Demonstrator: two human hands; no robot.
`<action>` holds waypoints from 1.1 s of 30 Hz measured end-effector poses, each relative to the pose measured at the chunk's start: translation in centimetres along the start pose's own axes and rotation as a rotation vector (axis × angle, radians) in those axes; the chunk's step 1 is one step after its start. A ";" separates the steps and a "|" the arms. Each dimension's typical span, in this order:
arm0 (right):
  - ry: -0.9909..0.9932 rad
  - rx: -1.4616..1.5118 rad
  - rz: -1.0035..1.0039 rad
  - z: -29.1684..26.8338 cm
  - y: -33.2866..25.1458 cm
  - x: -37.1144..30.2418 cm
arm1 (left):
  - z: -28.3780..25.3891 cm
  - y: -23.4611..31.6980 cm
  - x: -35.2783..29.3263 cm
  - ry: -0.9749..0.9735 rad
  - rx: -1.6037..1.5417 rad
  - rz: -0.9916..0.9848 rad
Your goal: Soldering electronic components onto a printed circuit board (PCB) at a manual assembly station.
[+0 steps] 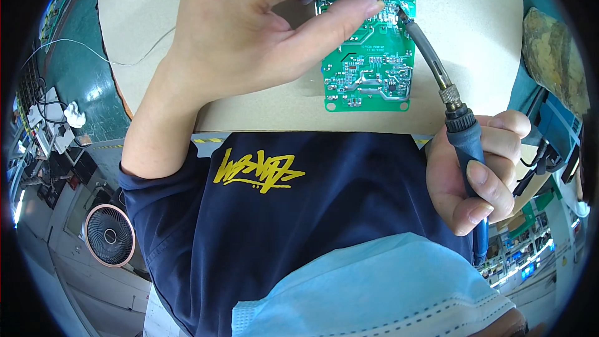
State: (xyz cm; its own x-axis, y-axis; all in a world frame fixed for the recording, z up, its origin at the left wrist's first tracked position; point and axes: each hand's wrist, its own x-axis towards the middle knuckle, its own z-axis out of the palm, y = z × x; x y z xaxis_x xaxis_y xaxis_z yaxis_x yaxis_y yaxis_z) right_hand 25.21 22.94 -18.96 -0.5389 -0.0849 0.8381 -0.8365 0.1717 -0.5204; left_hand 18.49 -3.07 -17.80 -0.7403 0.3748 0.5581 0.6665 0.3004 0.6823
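Observation:
A green circuit board (368, 97) lies on a tan sheet with small solder joints and components facing up. My right hand (480, 168) is closed around the blue handle of a soldering iron (437, 68). The iron's tip rests at the board's upper right part. Reaching over the board from the left, my left hand (268, 31) has thumb and forefinger pinched together close beside that tip. A thin solder wire (125, 63) runs in from the left and passes behind this hand; its end at the fingertips is hard to make out. My left hand covers the board's upper left portion.
The tan sheet (474, 43) spreads under the board on a green bench (93, 100). A stained brownish block (552, 56) and a blue holder (555, 128) stand at the right. Crumpled white tissue (75, 114) lies at the left, with a round fan (110, 235) below.

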 end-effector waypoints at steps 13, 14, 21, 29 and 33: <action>0.013 0.032 -0.022 0.7 0.1 0.2 | -0.9 -0.2 0.1 -0.059 0.065 0.064; 0.006 0.012 -0.003 0.6 -0.1 0.2 | -0.9 -0.1 0.1 -0.059 0.064 0.060; 0.003 -0.013 0.011 0.4 -0.2 0.0 | -1.4 0.6 0.3 -0.087 0.044 0.004; 0.005 -0.013 -0.001 0.5 0.0 0.0 | -1.2 0.2 0.4 -0.094 0.117 0.081; 0.014 -0.005 -0.006 0.5 0.0 0.0 | -1.2 0.3 0.4 -0.078 0.121 0.123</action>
State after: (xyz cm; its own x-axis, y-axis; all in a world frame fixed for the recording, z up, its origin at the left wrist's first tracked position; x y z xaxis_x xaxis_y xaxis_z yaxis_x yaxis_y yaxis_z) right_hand 25.21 22.43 -19.07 -0.5326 -0.0726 0.8432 -0.8390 0.1764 -0.5148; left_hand 18.30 -3.89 -16.84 -0.6468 0.4806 0.5922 0.7606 0.3498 0.5469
